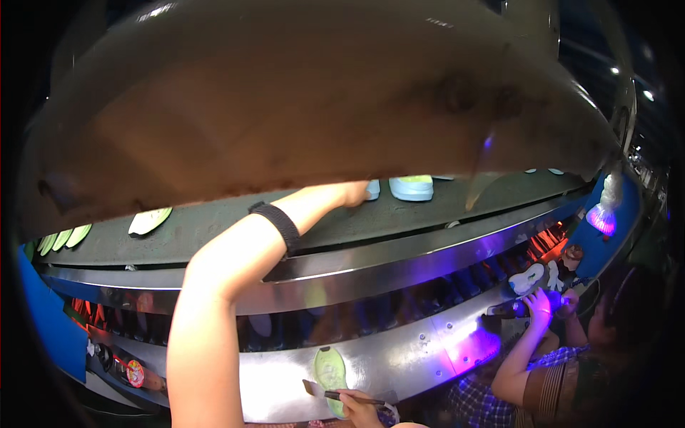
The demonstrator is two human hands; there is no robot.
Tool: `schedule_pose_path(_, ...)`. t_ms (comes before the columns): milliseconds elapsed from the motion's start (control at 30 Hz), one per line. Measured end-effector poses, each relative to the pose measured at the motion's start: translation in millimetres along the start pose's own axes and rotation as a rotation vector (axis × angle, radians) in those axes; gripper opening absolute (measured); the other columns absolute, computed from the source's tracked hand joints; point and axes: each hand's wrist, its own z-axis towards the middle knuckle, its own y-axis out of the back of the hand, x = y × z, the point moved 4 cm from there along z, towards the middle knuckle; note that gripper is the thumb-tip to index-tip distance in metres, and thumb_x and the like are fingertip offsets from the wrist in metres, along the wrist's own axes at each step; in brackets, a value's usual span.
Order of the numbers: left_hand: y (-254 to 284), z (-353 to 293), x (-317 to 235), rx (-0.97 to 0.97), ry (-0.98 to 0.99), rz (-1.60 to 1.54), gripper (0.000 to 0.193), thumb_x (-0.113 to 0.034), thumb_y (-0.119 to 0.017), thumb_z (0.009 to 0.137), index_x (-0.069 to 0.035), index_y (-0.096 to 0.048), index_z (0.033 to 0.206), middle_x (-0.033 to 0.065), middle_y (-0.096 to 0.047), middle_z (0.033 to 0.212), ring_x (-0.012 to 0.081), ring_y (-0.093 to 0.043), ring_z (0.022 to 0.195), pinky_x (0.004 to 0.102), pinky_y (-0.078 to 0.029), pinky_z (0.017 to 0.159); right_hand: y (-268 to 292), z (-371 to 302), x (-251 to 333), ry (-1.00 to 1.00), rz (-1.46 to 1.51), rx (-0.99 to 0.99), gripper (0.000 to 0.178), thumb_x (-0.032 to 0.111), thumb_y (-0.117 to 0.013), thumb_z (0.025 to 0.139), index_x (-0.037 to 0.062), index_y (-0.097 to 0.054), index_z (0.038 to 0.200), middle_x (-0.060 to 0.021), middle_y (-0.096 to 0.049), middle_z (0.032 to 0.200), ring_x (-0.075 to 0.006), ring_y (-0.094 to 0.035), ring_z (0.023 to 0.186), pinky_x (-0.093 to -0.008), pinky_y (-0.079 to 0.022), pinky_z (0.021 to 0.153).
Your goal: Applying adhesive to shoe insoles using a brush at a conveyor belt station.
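My left arm stretches up to the dark conveyor belt, a black band on its wrist. My left hand [354, 193] is partly hidden under the brown hood and is at a light blue shoe sole [372, 190]; its fingers do not show well enough to tell a grip. Beside it lies another light blue sole [412, 189] with a yellow-green top. At the lower edge, my right hand [362, 410] is closed round the dark handle of a flat brush [317, 389]. A pale green shoe sole [330, 367] lies on the metal worktop, next to the brush bristles.
The large brown hood [307, 107] overhangs the belt [235, 227]. Several pale green soles [151, 221] lie on the belt's left. A metal rail [371, 277] runs along its front. A co-worker's hand [540, 307] is at the right, near white soles [526, 279] under purple light.
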Motion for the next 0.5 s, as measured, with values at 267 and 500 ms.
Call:
schedule_pose_path(267, 48, -152, 28, 0.091, 0.117, 0.206, 0.031, -0.035, -0.063, 0.074, -0.005, -0.062, 0.084, 0.0165, -0.063, 0.080, 0.0302, -0.062, 0.076, 0.0390, -0.048, 0.068, 5, -4, -4, 0.075, 0.003, -0.082, 0.020, 0.007, -0.060, 0.081, -0.0054, -0.059, 0.097, -0.0065, -0.057, 0.066, -0.0088, -0.049, 0.053, -0.0195, -0.035, 0.048)
schedule_pose_path(500, 66, -347, 18, -0.957, 0.035, -0.366, 0.020, -0.016, -0.068, 0.068, -0.005, -0.050, 0.067, 0.0117, -0.053, 0.085, 0.0225, -0.050, 0.080, 0.0341, -0.041, 0.071, 3, 3, -16, 0.066, -0.031, -0.129, 0.019, 0.008, -0.055, 0.083, -0.0011, -0.057, 0.101, -0.0087, -0.059, 0.085, -0.0160, -0.056, 0.071, -0.0260, -0.046, 0.061)
